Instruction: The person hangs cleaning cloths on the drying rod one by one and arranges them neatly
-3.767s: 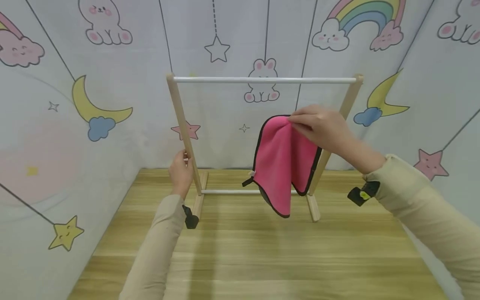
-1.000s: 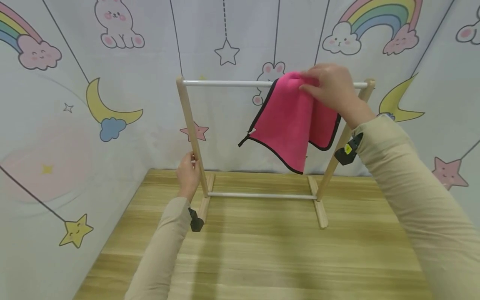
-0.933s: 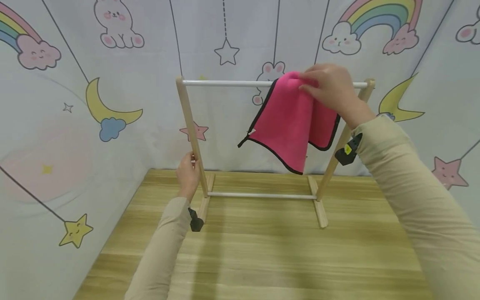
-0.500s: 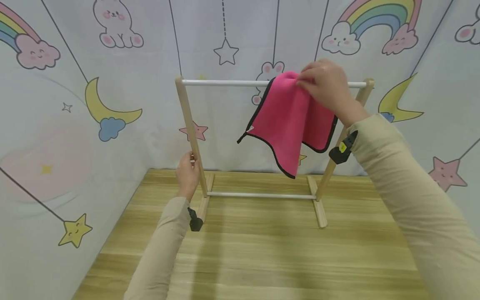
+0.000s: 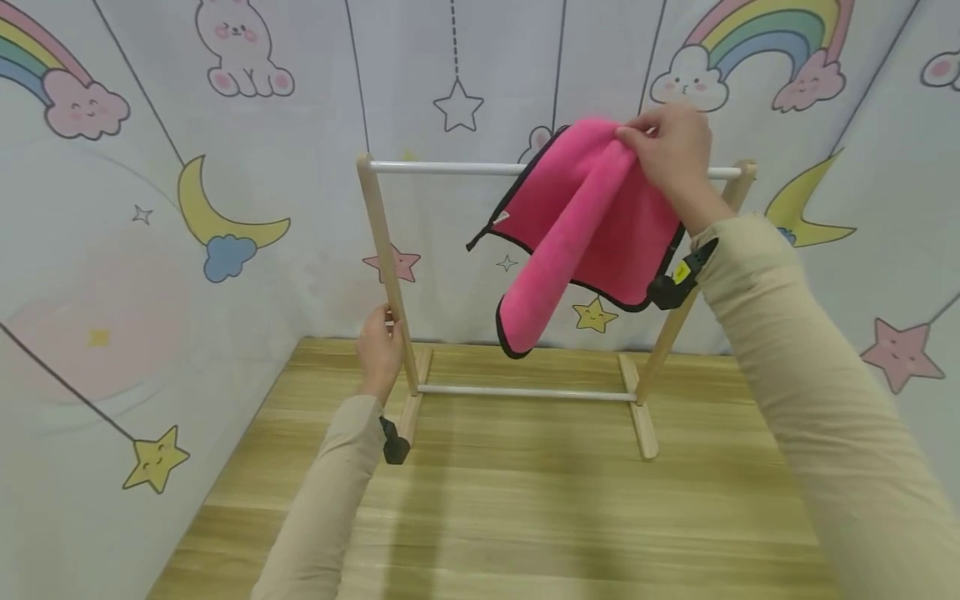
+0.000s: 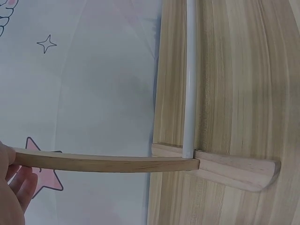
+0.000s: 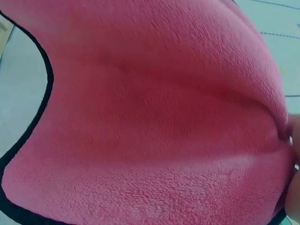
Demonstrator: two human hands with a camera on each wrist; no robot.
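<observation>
Pink cloth point(image 5: 562, 237) in the pinch of right fingers point(image 5: 637, 142); left fingers point(image 6: 28, 186) around wooden post point(image 6: 108, 164).

One left hand point(image 5: 380, 354) and one right hand point(image 5: 677, 154) — two sleeves point(image 5: 318, 492) and two black wrist cameras point(image 5: 395, 448) with them — share the scene with one pink cloth point(image 5: 558, 237). One rack point(image 5: 450, 168) stands on one wooden table point(image 5: 487, 508), counting two uprights point(image 5: 378, 225), left and right, two feet point(image 5: 644, 429) and two white rods point(image 5: 525, 392). On the printed backdrop point(image 5: 300, 142): two rainbows point(image 5: 772, 25), two yellow moons point(image 5: 197, 207), two blue clouds point(image 5: 228, 258), two pink clouds point(image 5: 86, 104), one white cloud point(image 5: 688, 79), two pink stars point(image 5: 903, 356), two smiling yellow stars point(image 5: 156, 460), one white star point(image 5: 458, 106), two four-pointed sparkles point(image 5: 507, 263) and three cartoon animals point(image 5: 243, 67), one at left, one behind the cloth, one cut off at far right.
</observation>
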